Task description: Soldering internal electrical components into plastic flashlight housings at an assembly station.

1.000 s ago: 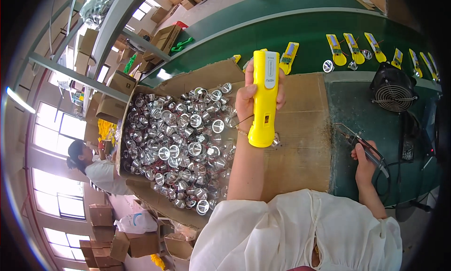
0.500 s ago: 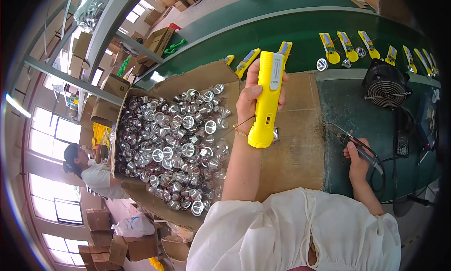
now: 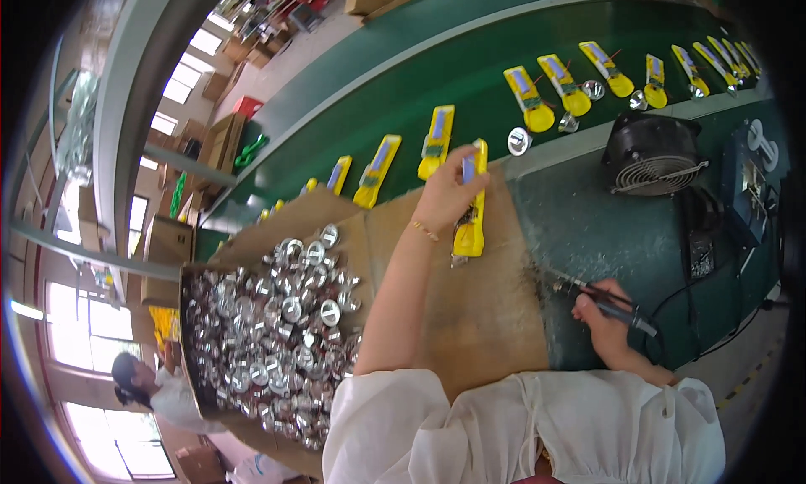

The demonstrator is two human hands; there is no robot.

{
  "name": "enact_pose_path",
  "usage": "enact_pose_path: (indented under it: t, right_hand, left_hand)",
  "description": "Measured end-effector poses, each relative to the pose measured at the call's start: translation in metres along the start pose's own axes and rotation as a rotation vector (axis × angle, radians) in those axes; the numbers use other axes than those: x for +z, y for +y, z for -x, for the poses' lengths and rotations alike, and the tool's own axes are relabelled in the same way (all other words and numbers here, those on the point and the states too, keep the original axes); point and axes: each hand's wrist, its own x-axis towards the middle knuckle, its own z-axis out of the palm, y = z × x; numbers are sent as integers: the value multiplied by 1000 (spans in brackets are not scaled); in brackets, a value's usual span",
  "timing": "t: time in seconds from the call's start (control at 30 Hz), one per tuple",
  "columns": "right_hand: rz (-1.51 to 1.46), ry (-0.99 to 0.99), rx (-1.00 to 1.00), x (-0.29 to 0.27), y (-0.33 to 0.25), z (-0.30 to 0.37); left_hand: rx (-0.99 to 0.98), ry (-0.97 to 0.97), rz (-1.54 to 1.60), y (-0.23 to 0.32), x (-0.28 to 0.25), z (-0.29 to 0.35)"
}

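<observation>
My left hand grips a yellow flashlight housing over the cardboard sheet. The housing is tilted on its edge, with part of a purple battery and dark inner parts showing. Something shiny sits at its lower end, too small to make out. In my right hand is a soldering iron, its thin metal tip pointing left near the cardboard's right edge, apart from the housing. To the left stands a cardboard box full of shiny silver reflectors with thin wires.
Several open yellow flashlight halves lie along the green conveyor, some with reflectors beside them. A black fan stands on the dark bench at the right, near a blue-grey device. Another person is at the far left.
The housing has turned from its smooth outer face to its open inner side and come lower, over the cardboard. My right hand has shifted slightly left with the soldering iron. The view has swung.
</observation>
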Motion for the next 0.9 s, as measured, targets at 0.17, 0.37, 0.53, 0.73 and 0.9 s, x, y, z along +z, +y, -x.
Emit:
enact_pose_path:
  t: [0.17, 0.37, 0.53, 0.73, 0.9]
  right_hand:
    - [-50, 8, 44, 0, 2, 0]
    - [-81, 34, 78, -1, 1, -2]
    - [-110, 18, 47, 7, -1, -1]
    - [-73, -34, -23, 5, 6, -1]
    - [-43, -15, -52, 4, -1, 2]
  left_hand:
    - [-6, 50, -531, 6, 17, -82]
    - [395, 569, -500, -6, -7, -128]
    - [56, 411, -730, -49, -34, -89]
    - [-95, 244, -479, -42, -23, -6]
    - [-117, 243, -494, -14, 23, 133]
